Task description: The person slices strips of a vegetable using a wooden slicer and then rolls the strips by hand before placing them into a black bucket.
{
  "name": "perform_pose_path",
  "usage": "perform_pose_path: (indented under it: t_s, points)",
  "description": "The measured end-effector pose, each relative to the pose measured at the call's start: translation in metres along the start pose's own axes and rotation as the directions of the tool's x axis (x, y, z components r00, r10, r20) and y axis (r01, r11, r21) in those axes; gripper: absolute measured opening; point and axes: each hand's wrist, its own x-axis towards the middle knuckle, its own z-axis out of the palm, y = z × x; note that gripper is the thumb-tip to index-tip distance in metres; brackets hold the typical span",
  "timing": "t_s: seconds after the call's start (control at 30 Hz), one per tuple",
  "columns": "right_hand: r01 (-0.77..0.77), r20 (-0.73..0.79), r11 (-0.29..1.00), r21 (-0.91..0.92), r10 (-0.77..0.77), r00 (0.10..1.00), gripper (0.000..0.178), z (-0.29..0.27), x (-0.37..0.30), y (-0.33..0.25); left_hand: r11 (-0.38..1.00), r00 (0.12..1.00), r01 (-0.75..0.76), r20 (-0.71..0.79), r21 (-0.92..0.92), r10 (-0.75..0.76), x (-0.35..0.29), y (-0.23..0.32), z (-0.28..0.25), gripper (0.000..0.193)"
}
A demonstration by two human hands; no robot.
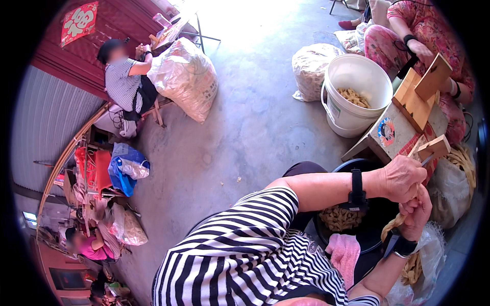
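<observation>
1. Between the left hand (405, 176) and the right hand (417, 217) runs a tan strand (392, 227), whose loose length hangs down past the right hand.
2. Both hands are closed: the right has its fingers curled around the strand, while the left is bunched into a fist just above it, its own fingers hiding what it grips.
3. Just beyond the left hand, a small wooden block (435, 148) stands at the near end of the tabletop (370, 143); I cannot tell whether the hand touches it.
4. Below and to the left of the hands sits a dark tub (376, 224) with more tan strands (339, 219) inside.
5. Nearer the body than the hands, a pink towel (343, 255) lies beside the tub.
6. Below the right hand, a clear plastic bag (433, 250) has tan strands in it; to the right of the hands stands another filled bag (449, 196).
7. Farther beyond the hands, two wooden boards (412, 99) rest on the tabletop, one tilted against the other.
8. Left of those boards stands a white bucket (352, 127), partly filled with tan pieces.
9. Past the boards sits a co-worker in floral clothes (439, 28).
10. Well to the left of the hands, across the floor (245, 132), another person in stripes (122, 79) sits by a bulging sack (186, 79).
</observation>
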Motion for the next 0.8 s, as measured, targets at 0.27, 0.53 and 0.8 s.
perform_pose_path:
  t_s: [0.27, 0.53, 0.8]
  points:
    - [0.205, -0.036, 0.785, -0.584, -0.278, 0.96, 0.016, 0.007, -0.004, -0.01, 0.95, 0.945, 0.301, 0.109, 0.08, -0.308, 0.006, 0.006, 0.0, 0.011]
    - [0.082, 0.381, 0.958, 0.276, -0.188, 0.905, 0.014, 0.003, -0.007, -0.01, 0.946, 0.949, 0.308, 0.037, 0.101, -0.312, 0.016, 0.024, -0.011, 0.007]
    - [0.284, -0.014, 0.955, -0.08, -0.286, 0.958, 0.012, 0.034, -0.002, -0.011, 0.89, 0.812, 0.446, 0.461, -0.096, -0.357, 0.024, 0.004, -0.028, 0.013]
